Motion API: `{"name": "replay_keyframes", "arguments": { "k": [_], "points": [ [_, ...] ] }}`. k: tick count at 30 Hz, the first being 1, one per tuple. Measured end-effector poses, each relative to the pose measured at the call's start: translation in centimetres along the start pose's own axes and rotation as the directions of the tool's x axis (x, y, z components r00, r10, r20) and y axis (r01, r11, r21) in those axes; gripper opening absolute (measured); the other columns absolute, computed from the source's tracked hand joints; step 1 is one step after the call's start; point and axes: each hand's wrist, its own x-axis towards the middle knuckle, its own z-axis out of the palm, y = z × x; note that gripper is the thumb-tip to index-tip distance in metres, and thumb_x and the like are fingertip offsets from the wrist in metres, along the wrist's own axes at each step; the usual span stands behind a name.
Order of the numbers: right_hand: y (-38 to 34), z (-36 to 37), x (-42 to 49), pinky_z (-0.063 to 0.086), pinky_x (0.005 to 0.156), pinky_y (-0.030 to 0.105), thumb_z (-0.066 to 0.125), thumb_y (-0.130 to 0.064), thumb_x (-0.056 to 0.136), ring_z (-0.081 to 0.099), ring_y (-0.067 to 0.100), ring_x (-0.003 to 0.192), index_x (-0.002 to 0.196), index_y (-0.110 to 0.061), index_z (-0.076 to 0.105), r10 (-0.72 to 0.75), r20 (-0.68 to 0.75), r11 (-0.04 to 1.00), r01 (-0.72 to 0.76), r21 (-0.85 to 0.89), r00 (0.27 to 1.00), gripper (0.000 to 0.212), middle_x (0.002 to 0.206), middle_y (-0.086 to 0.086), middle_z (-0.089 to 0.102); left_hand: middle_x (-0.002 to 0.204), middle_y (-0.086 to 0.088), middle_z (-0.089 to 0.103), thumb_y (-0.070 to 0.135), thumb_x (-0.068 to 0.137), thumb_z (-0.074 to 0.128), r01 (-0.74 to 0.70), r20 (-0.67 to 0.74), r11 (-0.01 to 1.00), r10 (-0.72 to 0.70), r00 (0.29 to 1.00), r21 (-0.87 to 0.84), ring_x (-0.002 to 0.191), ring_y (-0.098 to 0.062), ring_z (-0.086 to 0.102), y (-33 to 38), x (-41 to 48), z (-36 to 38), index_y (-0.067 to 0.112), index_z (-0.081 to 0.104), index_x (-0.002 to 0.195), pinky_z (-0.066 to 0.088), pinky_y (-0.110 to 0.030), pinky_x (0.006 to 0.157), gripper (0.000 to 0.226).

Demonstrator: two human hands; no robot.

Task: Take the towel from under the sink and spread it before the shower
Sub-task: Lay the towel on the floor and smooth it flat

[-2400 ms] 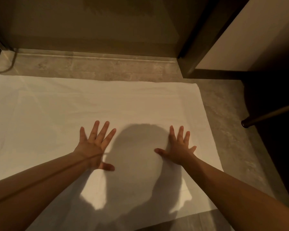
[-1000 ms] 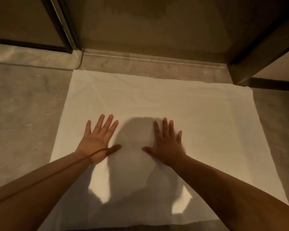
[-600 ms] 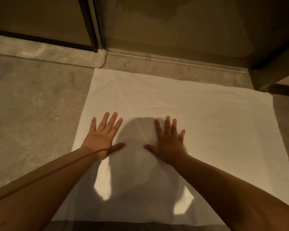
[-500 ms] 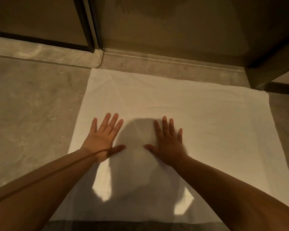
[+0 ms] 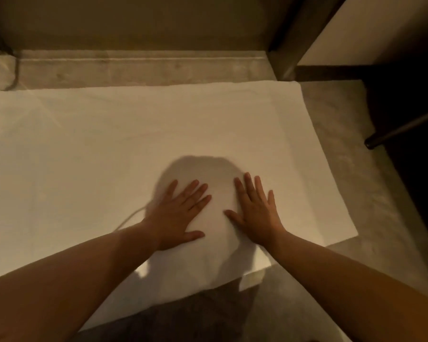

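A white towel [image 5: 97, 149] lies spread flat on the grey stone floor, its far edge along the raised shower threshold [image 5: 139, 69]. My left hand [image 5: 181, 213] rests palm down on the towel near its middle, fingers apart. My right hand [image 5: 256, 213] lies palm down just to its right, fingers apart too. Neither hand grips the cloth. My head's shadow falls on the towel around the hands.
The shower's glass wall [image 5: 134, 23] rises behind the threshold, with a dark frame post [image 5: 289, 40] at the right. A pale cabinet side [image 5: 371, 28] stands at the far right, with a dark metal leg [image 5: 403, 129] over shadowed floor. Bare grey floor [image 5: 356, 193] borders the towel.
The view has swung right, so the towel's right edge and the cabinet now show. Both hands have slid rightward on the towel and still lie flat on it.
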Motion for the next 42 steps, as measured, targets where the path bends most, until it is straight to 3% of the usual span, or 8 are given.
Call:
{"name": "replay_keyframes", "arguments": {
  "k": [4,9,14,18,22,25,33,42],
  "points": [
    [6.2,0.4,-3.8,-0.004,0.113,0.051,0.020,-0.077,0.083,-0.025,0.023,0.141,0.146,-0.036,-0.018,0.164,0.041,0.976,-0.168,0.138,0.986,0.084,0.156,-0.003,-0.024,0.149,-0.002,-0.032,0.070,0.087,0.014,-0.168,0.008,0.985,0.167,0.986,0.041,0.132,-0.024,-0.039,4.0,2.9,0.3,0.025,-0.026,0.142,-0.027,-0.052,0.105,0.082],
    [11.3,1.4,-6.9,0.007,0.114,0.054,0.024,-0.069,0.088,-0.018,0.028,0.144,0.148,-0.028,-0.017,0.402,0.086,0.905,-0.410,0.116,0.911,0.083,0.157,0.002,-0.021,0.152,-0.001,-0.028,0.068,0.089,0.012,-0.325,-0.026,0.944,0.327,0.945,0.056,0.137,-0.024,-0.031,7.5,4.2,1.1,0.027,-0.018,0.146,-0.023,-0.054,0.107,0.077],
    [12.1,1.4,-6.9,0.003,0.115,0.052,0.022,-0.069,0.088,-0.018,0.028,0.144,0.148,-0.023,-0.017,0.426,0.054,0.896,-0.429,0.115,0.903,0.085,0.157,0.004,-0.022,0.158,-0.003,-0.001,0.066,0.091,0.019,-0.372,-0.079,0.925,0.377,0.923,0.075,0.145,-0.026,-0.003,6.8,4.3,1.0,0.024,0.007,0.150,-0.006,-0.057,0.113,0.074],
    [8.4,-0.5,-3.1,-0.007,0.115,0.046,0.020,-0.072,0.087,-0.025,0.023,0.141,0.147,-0.027,-0.019,0.180,-0.024,0.977,-0.176,0.117,0.983,0.086,0.155,0.002,-0.026,0.154,-0.010,0.024,0.062,0.090,0.019,-0.041,-0.173,0.999,0.038,0.984,-0.016,0.142,-0.032,0.018,2.2,4.3,-0.6,0.017,0.026,0.146,0.013,-0.060,0.111,0.072],
    [2.2,-2.1,2.9,-0.005,0.117,0.047,0.025,-0.066,0.090,-0.024,0.025,0.142,0.147,-0.024,-0.017,-0.084,-0.092,0.994,0.090,0.056,0.992,0.082,0.156,0.005,-0.023,0.158,-0.004,-0.005,0.066,0.088,0.006,0.378,-0.183,0.908,-0.409,0.894,-0.179,0.143,-0.022,-0.013,-4.5,3.5,-0.8,0.020,0.005,0.150,-0.003,-0.055,0.113,0.077],
    [-1.9,-3.2,7.6,-0.009,0.116,0.046,0.027,-0.064,0.092,-0.025,0.024,0.142,0.147,-0.027,-0.018,-0.201,-0.136,0.977,0.208,0.040,0.970,0.080,0.155,0.004,-0.025,0.157,-0.002,-0.013,0.068,0.085,0.000,0.542,-0.131,0.823,-0.564,0.815,-0.171,0.143,-0.023,-0.017,-7.8,2.7,-0.8,0.025,-0.004,0.149,-0.007,-0.055,0.113,0.078],
    [-5.6,-5.7,17.1,0.000,0.114,0.054,0.027,-0.065,0.090,-0.011,0.030,0.145,0.151,-0.025,-0.001,-0.324,-0.202,0.946,0.316,-0.070,0.924,0.078,0.160,0.009,-0.007,0.159,-0.004,0.002,0.070,0.086,0.011,0.540,-0.161,0.818,-0.571,0.805,-0.199,0.145,-0.028,-0.005,-8.3,2.2,-0.6,0.029,0.003,0.150,-0.003,-0.060,0.112,0.077],
    [3.6,-8.4,22.4,-0.008,0.112,0.057,0.019,-0.070,0.090,-0.016,0.027,0.145,0.151,-0.031,-0.004,-0.072,-0.185,0.996,0.079,0.032,0.980,0.076,0.160,0.001,-0.011,0.158,-0.011,0.013,0.070,0.086,0.016,0.537,-0.126,0.832,-0.552,0.824,-0.135,0.144,-0.035,0.005,-8.4,2.3,-0.9,0.023,0.012,0.150,0.006,-0.063,0.110,0.079]
  ]
}}
